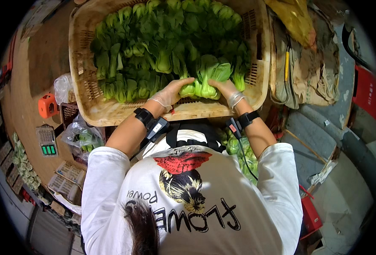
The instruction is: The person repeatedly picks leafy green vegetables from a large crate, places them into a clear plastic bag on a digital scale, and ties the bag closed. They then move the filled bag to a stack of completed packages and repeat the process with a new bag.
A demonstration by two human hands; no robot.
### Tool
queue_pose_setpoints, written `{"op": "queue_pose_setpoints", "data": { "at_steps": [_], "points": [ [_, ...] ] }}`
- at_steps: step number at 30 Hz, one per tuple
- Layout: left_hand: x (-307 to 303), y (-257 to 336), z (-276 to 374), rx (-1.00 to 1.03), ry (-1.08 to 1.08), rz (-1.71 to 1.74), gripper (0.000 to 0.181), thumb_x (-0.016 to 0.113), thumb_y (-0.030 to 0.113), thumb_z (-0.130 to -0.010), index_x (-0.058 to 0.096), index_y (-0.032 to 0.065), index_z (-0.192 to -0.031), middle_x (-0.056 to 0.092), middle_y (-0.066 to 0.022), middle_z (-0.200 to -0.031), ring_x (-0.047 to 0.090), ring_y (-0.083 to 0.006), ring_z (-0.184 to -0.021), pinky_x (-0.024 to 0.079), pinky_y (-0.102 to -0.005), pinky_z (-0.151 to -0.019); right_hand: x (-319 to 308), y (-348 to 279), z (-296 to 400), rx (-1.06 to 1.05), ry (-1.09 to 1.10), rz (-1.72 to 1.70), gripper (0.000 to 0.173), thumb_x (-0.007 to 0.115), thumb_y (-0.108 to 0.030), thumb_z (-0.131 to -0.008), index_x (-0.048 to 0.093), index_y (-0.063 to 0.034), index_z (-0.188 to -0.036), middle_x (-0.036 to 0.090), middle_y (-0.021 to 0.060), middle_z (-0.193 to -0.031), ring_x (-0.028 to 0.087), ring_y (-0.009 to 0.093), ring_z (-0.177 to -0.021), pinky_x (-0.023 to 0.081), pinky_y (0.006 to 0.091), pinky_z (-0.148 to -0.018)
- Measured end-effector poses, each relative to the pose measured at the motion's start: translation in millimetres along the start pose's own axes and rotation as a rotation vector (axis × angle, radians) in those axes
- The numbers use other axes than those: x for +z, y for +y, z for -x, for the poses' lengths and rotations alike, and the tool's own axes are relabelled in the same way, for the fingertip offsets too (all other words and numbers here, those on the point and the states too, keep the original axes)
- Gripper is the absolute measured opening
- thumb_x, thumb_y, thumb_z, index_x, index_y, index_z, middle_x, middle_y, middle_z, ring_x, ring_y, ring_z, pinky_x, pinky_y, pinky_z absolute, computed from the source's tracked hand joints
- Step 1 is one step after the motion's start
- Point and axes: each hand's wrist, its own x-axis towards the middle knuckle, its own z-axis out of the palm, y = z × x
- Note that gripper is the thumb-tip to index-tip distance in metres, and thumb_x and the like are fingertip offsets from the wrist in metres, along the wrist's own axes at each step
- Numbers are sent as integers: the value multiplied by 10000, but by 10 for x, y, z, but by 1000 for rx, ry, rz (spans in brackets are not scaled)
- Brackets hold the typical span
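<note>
A wide pale plastic crate (172, 118) in front of me is packed with rows of green bok choy (164, 60). At its near edge, my left hand (170, 92) holds a smaller bok choy head (187, 90) by its pale base, thumb on top. My right hand (227, 89) grips a larger, brighter bok choy (208, 81) beside it, its base towards me and its leaves pointing away. Clear thin gloves cover both hands. The fingers under the vegetables are hidden.
Left of the crate are an orange plastic object (48, 105), a digital scale (47, 141) and a clear plastic bag (83, 135) with greens. More bagged greens (247, 153) lie low beside my right arm. Worn sacking (315, 70) and a yellow-handled tool (286, 65) are at right.
</note>
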Motion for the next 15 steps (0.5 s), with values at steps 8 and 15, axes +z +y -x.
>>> {"op": "queue_pose_setpoints", "data": {
  "at_steps": [8,15],
  "points": [
    [431,168,625,148,7,-250,319,566,200,-849,545,2,-1098,590,-88,-1035,565,-169,-936,447,-293,-819,-133,-56,238,32,-382,-653,449,637,-307,-773,556,33,-1056,601,122,-1010,598,189,-872,485,311,-761],
    [231,127,667,219,-194,-374,533,555,-127,-763,434,51,-1250,523,-78,-1201,473,-138,-1118,360,-276,-993,-281,-180,490,-27,-523,-727,390,622,-241,-797,542,15,-1080,620,87,-956,617,183,-811,502,297,-765]
  ]
}}
